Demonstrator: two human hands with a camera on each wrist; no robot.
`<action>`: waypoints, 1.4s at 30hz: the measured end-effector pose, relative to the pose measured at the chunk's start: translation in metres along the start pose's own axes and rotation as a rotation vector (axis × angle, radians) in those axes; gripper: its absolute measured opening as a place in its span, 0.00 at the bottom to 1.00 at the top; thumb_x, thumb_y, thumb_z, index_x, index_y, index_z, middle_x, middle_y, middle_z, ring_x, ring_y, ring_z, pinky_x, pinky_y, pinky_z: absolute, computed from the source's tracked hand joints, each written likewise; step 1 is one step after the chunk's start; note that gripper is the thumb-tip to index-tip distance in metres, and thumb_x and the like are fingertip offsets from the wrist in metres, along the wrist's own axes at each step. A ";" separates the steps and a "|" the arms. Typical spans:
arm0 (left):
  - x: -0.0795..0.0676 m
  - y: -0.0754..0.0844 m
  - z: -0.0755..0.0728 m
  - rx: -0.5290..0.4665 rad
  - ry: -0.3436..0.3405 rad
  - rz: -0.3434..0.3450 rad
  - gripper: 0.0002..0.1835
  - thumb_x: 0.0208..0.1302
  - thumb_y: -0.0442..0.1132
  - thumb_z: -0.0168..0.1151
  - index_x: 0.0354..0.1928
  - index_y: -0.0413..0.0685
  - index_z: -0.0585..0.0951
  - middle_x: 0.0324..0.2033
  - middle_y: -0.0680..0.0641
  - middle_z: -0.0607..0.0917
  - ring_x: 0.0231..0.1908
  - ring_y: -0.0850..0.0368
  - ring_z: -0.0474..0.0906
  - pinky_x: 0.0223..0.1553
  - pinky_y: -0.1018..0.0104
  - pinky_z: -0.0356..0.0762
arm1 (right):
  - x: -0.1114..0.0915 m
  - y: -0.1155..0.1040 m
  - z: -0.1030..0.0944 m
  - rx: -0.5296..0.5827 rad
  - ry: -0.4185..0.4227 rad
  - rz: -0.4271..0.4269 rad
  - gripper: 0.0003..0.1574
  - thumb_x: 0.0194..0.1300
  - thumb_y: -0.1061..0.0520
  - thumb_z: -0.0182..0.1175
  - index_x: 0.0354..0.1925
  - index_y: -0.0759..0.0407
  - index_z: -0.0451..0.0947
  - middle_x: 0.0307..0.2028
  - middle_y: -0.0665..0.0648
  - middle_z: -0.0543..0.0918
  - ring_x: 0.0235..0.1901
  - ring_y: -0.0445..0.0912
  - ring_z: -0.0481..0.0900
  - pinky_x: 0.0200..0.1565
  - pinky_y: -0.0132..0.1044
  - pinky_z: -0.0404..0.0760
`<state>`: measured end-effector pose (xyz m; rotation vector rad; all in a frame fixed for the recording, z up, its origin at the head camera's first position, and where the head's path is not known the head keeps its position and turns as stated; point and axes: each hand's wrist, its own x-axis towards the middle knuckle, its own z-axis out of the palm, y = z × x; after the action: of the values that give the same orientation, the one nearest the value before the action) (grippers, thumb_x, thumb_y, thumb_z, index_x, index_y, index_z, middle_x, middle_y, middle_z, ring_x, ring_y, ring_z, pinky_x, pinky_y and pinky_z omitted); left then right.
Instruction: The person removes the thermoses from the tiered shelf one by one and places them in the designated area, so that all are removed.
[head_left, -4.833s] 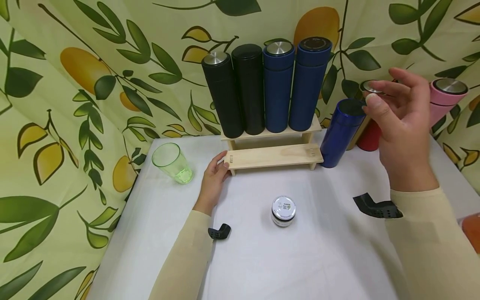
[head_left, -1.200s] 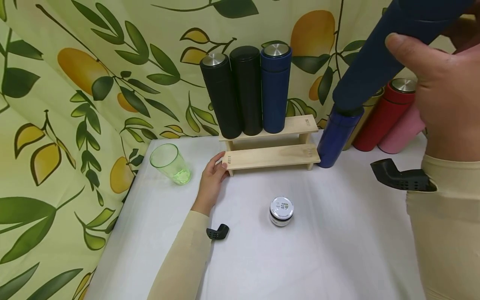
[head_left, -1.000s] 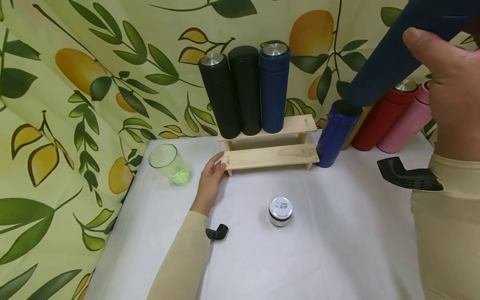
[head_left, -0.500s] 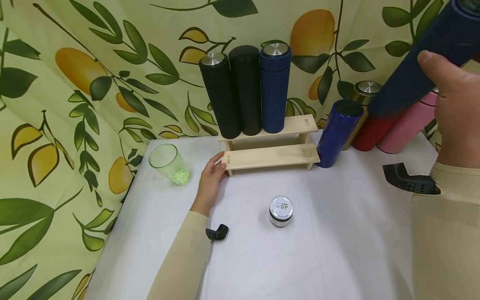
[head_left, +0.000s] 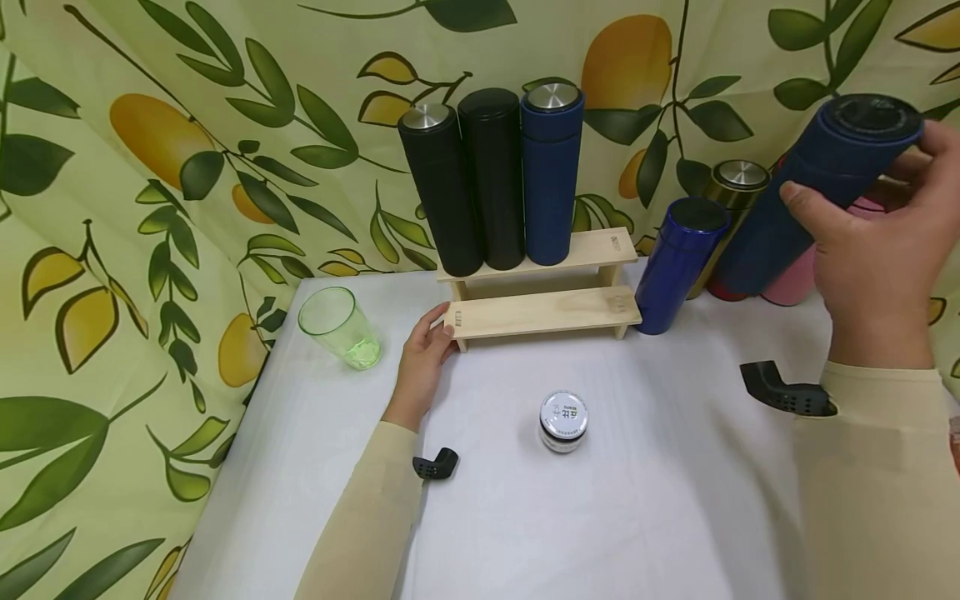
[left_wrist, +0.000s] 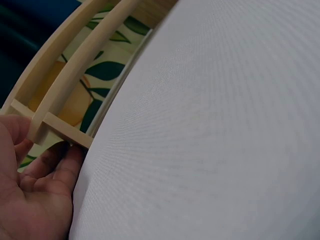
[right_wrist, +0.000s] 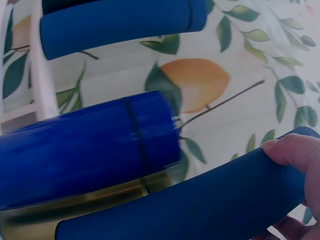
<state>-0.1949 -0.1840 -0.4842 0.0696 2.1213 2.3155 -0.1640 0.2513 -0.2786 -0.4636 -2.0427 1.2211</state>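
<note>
My right hand (head_left: 885,242) grips a matte dark blue thermos flask (head_left: 802,192) with a black top. The flask tilts in front of the red and pink flasks, hiding most of both; whether its base touches the table I cannot tell. At the left end of a two-step wooden rack (head_left: 543,313), my left hand (head_left: 423,358) holds the lower step between thumb and fingers. On the upper step stand a black flask with a steel top (head_left: 444,192), an all-black flask (head_left: 495,179) and another dark blue flask (head_left: 552,175).
Right of the rack stand a glossy blue flask (head_left: 678,267) and a gold flask (head_left: 723,204), with a pink flask (head_left: 791,282) partly showing. A green glass (head_left: 341,327) stands at left. A small lidded jar (head_left: 563,422) sits in front of the rack.
The dark blue flask from the upper step's right end is now in my right hand, which was unloaded at first. It has swung more upright and lower over the past second. My left hand stays put.
</note>
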 end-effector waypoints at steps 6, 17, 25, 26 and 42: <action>0.001 -0.002 -0.001 0.007 0.001 -0.001 0.26 0.87 0.35 0.54 0.81 0.52 0.71 0.69 0.37 0.79 0.68 0.46 0.78 0.66 0.59 0.79 | -0.006 0.021 0.009 0.036 -0.033 0.014 0.47 0.68 0.58 0.77 0.77 0.35 0.67 0.62 0.40 0.72 0.56 0.35 0.71 0.64 0.31 0.69; 0.000 -0.001 0.000 0.025 0.004 -0.005 0.25 0.87 0.36 0.54 0.81 0.52 0.72 0.69 0.37 0.79 0.68 0.47 0.78 0.66 0.60 0.79 | -0.019 0.054 0.025 0.096 -0.069 0.050 0.48 0.65 0.59 0.78 0.76 0.40 0.68 0.58 0.41 0.74 0.54 0.36 0.73 0.60 0.32 0.72; 0.000 0.000 0.001 0.026 0.007 -0.010 0.25 0.87 0.36 0.53 0.81 0.52 0.72 0.70 0.38 0.79 0.68 0.47 0.78 0.66 0.60 0.79 | -0.025 0.064 0.031 0.112 -0.094 0.070 0.49 0.64 0.61 0.78 0.76 0.41 0.68 0.58 0.42 0.74 0.56 0.37 0.72 0.61 0.32 0.71; 0.000 -0.001 0.001 0.025 0.008 -0.011 0.25 0.87 0.36 0.54 0.81 0.52 0.72 0.70 0.38 0.79 0.68 0.47 0.78 0.66 0.59 0.79 | -0.025 0.066 0.032 0.112 -0.097 0.069 0.49 0.64 0.61 0.78 0.76 0.41 0.68 0.58 0.42 0.74 0.56 0.37 0.72 0.61 0.32 0.71; 0.000 0.001 0.001 0.031 0.012 -0.020 0.25 0.87 0.36 0.54 0.81 0.53 0.71 0.70 0.38 0.79 0.69 0.47 0.77 0.67 0.59 0.78 | -0.031 0.086 0.038 0.154 -0.122 0.044 0.50 0.65 0.64 0.76 0.77 0.44 0.66 0.61 0.43 0.75 0.57 0.39 0.73 0.59 0.32 0.73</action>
<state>-0.1953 -0.1832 -0.4833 0.0344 2.1538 2.2783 -0.1737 0.2510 -0.3768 -0.3699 -2.0297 1.4526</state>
